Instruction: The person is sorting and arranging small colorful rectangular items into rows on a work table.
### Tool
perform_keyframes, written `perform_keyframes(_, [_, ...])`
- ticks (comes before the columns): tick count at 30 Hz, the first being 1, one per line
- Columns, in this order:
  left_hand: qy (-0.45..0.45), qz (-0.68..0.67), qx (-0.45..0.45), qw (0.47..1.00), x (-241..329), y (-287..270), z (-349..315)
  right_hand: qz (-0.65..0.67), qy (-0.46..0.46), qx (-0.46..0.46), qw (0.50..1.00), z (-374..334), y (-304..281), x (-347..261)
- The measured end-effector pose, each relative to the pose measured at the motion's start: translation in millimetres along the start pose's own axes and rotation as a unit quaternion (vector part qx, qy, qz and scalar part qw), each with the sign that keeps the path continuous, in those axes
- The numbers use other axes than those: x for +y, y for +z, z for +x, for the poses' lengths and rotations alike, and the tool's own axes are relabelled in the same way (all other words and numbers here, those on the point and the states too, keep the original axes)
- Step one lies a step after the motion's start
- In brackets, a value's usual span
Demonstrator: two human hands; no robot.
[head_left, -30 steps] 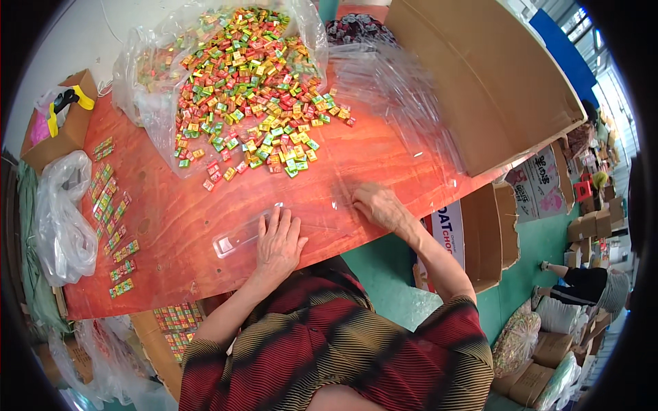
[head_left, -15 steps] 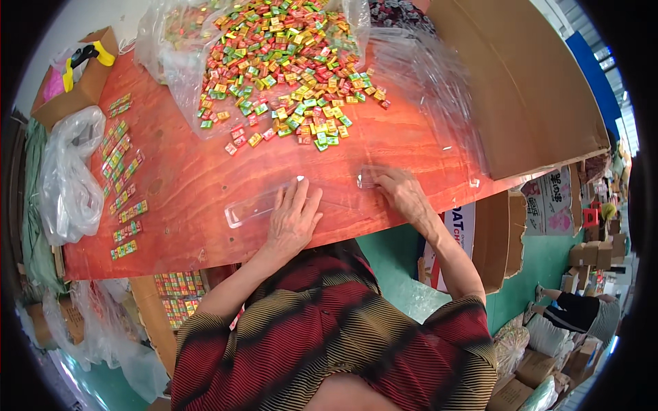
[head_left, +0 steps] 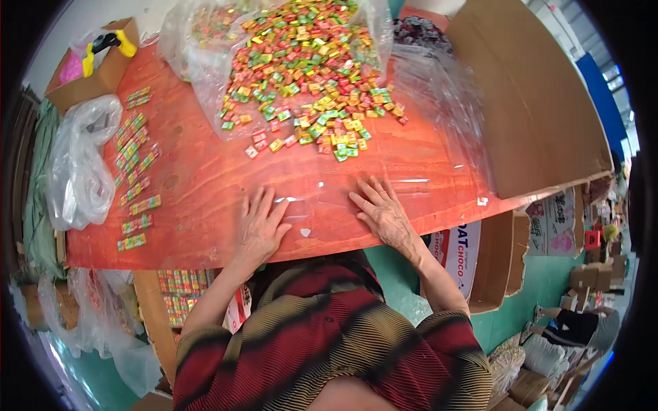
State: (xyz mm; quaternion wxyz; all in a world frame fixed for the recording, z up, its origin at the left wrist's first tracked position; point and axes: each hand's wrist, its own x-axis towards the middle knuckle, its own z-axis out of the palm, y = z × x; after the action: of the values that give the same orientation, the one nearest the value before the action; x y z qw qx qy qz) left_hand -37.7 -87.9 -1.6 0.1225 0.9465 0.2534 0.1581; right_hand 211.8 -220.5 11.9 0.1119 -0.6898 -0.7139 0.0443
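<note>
My left hand (head_left: 260, 225) lies flat near the table's front edge, its fingers spread. To its right, my right hand (head_left: 385, 214) also rests palm down with the fingers apart. Thin clear plastic (head_left: 404, 181) lies flat on the reddish wooden table (head_left: 199, 229), around and partly beneath my hands; its outline is hard to make out. Beyond my hands, a big heap of small wrapped packs (head_left: 301, 82) in red, green, yellow and orange spills from a clear bag (head_left: 205, 82).
Short rows of the same packs (head_left: 144, 204) line the table's left side. Left of them are a crumpled clear bag (head_left: 79, 161) and an open carton (head_left: 86, 85). A large cardboard sheet (head_left: 534, 103) stands at the right. Below the edge sits a box of packs (head_left: 181, 282).
My left hand has slid left along the plastic. My right hand has let go of the plastic's end and flattened out, fingers spread. The view has shifted slightly.
</note>
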Motion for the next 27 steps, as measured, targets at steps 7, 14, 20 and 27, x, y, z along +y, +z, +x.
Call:
perform_keyframes(7, [-0.028,0.024,0.044,0.998,-4,-1,-14,-0.069,0.206,0.252,0.943,-4,-25,97])
perform_keyframes(14, [-0.025,0.029,0.037,0.999,-5,5,-10,-0.129,0.42,0.197,0.877,-13,-14,157])
perform_keyframes(20, [-0.026,0.037,0.028,0.999,-1,1,-8,-0.145,0.372,0.219,0.89,-19,-12,160])
perform_keyframes(27, [-0.031,0.05,0.024,0.998,-6,4,-12,-0.134,0.301,0.222,0.918,-23,-19,142])
